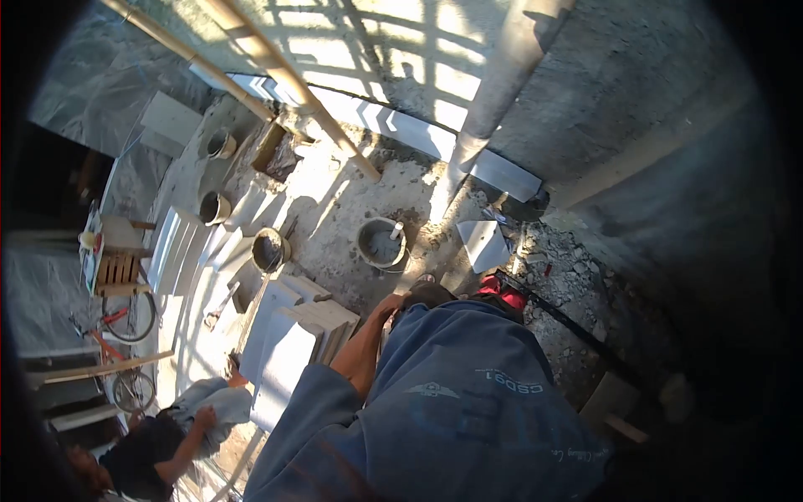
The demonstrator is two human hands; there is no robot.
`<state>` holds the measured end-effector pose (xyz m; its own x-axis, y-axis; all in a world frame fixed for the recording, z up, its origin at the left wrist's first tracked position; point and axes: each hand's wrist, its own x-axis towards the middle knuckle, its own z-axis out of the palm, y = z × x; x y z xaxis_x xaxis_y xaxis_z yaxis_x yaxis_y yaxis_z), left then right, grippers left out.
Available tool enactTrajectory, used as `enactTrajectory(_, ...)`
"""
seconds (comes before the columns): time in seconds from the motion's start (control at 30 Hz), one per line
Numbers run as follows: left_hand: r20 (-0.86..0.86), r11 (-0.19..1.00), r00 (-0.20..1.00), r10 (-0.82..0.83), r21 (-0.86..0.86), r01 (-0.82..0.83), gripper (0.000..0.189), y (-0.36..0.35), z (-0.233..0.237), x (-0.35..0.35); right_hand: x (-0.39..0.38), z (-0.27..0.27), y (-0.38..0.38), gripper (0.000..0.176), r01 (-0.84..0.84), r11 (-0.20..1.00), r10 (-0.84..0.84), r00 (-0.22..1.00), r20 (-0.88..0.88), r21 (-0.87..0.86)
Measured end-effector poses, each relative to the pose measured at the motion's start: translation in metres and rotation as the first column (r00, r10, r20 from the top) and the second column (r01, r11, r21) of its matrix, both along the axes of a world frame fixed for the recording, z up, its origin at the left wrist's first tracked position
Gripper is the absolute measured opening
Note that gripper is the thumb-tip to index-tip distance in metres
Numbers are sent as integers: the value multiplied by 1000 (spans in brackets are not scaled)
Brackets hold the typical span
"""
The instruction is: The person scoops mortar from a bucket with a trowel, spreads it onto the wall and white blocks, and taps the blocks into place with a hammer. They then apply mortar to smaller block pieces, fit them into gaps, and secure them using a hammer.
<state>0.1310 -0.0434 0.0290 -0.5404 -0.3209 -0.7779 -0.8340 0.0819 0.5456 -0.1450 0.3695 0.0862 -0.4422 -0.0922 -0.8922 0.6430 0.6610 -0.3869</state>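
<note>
My left hand (387, 309) hangs at the side of my dark trousers, its fingers blurred against the cloth. The arm comes down from a blue-grey T-shirt sleeve (314, 410). Beside that arm stands a stack of pale blocks (288, 351). My right hand is out of view, with the shirt front filling that side. A red and black object (503, 293) sits by my legs, and a long dark bar (577, 329) runs off from it to the right. Ahead of my feet is a bucket of grey mortar (381, 243) with a pale handle standing in it.
Pale blocks (418, 134) form a low row along the wall, crossed by bamboo poles (335, 138). More buckets (215, 207) and block stacks (180, 243) stand at left. Rubble (577, 272) lies at right. Another person (159, 448) is at lower left, near a bicycle (125, 318).
</note>
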Motion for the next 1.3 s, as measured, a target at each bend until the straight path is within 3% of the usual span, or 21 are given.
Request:
enactTrajectory(0.03, 77, 996, 997, 2, -88, 5, 57, 11, 26, -9, -10, 7, -1, 27, 20, 1000, -21, 999, 41, 2)
enactTrajectory(0.07, -64, 988, 998, 0, -155, -10, 75, 21, -12, 5, -19, 15, -2, 27, 38, 999, -39, 996, 76, 11)
enactTrajectory(0.13, 50, 992, 991, 123, -32, -121, 73, 33, 34, 1, -38, 27, 1, 26, 59, 997, -64, 990, 122, 43)
enactTrajectory(0.2, 16, 957, 957, 291, 11, -291, 72, 54, 69, 8, -59, 38, 3, 26, 70, 995, -81, 986, 145, 74)
enactTrajectory(0.23, -23, 918, 918, 396, 42, -395, 71, 64, 74, 9, -69, 43, 3, 26, 70, 994, -82, 985, 149, 84)
enactTrajectory(0.3, 75, 797, 813, 578, 162, -581, 68, 74, 104, 9, -90, 52, 3, 26, 74, 992, -88, 984, 153, 99)
enactTrajectory(0.33, 205, 666, 690, 694, 183, -723, 69, 76, 154, 3, -100, 57, 1, 26, 75, 992, -90, 984, 154, 105)
enactTrajectory(0.37, 231, 636, 700, 675, 299, -712, 78, 79, 140, 12, -110, 62, -3, 26, 73, 992, -88, 985, 150, 107)
enactTrajectory(0.47, 270, 513, 639, 720, 413, -753, 89, 92, 137, 14, -140, 73, -21, 25, 78, 993, -89, 987, 133, 86)
enactTrajectory(0.5, 358, 462, 647, 673, 480, -746, 90, 93, 138, 13, -148, 77, -29, 25, 80, 994, -89, 988, 128, 72)
enactTrajectory(0.53, 355, 463, 649, 672, 483, -744, 90, 104, 116, 17, -154, 83, -43, 25, 80, 996, -85, 989, 123, 45)
enactTrajectory(0.6, 211, 446, 570, 794, 434, -783, 83, 124, 56, 26, -167, 94, -70, 25, 113, 993, -108, 987, 115, -37)
enactTrajectory(0.67, 125, 381, 516, 847, 534, -755, 75, 123, 38, 34, -184, 111, -84, 23, 258, 954, -247, 965, 83, -152)
enactTrajectory(0.77, 220, 124, 413, 884, 741, -660, 63, 115, 25, 44, -208, 142, -107, 25, 370, 904, -382, 924, -13, -211)
enactTrajectory(0.83, 292, 0, 393, 872, 802, -597, 55, 114, 16, 57, -222, 156, -113, 30, 452, 833, -473, 881, 15, -320)
enactTrajectory(0.87, 245, 13, 409, 879, 845, -535, 54, 114, -16, 68, -226, 164, -117, 31, 486, 808, -514, 858, 5, -334)
enactTrajectory(0.93, 253, 62, 392, 884, 769, -637, 53, 107, -1, 71, -225, 169, -118, 32, 525, 774, -558, 830, 9, -356)
enactTrajectory(1.03, 223, 141, 401, 889, 698, -702, 51, 99, 15, 69, -208, 165, -113, 27, 457, 814, -509, 859, -61, -358)
enactTrajectory(1.1, 204, 182, 409, 889, 663, -726, 49, 94, 21, 66, -184, 147, -101, 21, 343, 861, -391, 919, -57, -376)
enactTrajectory(1.23, 176, 247, 428, 886, 603, -759, 47, 91, 32, 60, -120, 116, -84, 18, 225, 970, -224, 974, 22, -93)
enactTrajectory(1.3, 163, 282, 443, 882, 570, -772, 45, 89, 37, 57, -91, 78, -65, 19, 65, 998, -63, 992, 110, -15)
